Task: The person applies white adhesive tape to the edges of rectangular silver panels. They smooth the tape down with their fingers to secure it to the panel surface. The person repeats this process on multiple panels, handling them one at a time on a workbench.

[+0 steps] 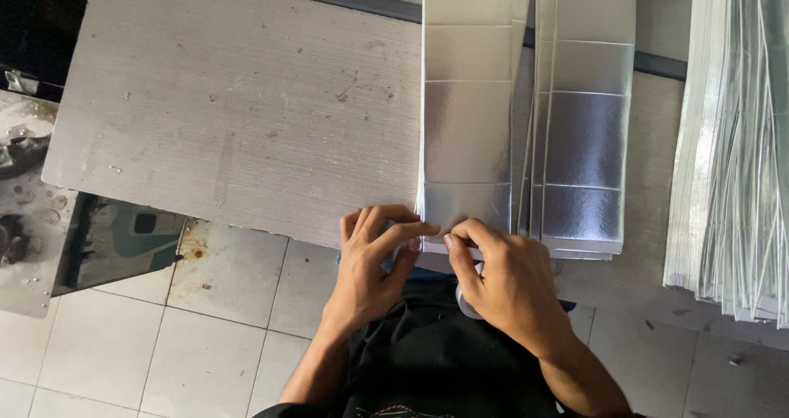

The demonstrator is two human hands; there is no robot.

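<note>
A long stack of silver foil sheets [465,130] lies on the grey worktable [238,114], creased into panels. My left hand [374,258] and my right hand [497,274] meet at the stack's near edge by the table's front rim. The fingertips of both hands pinch that near edge, thumbs and forefingers almost touching each other. A second stack of the same foil sheets [579,138] lies just right of the first, untouched.
A thick pile of foil sheets [735,155] sits at the far right. A dark metal machine part [33,204] stands at the left, below the table. Pale floor tiles [205,327] show under the table's front edge.
</note>
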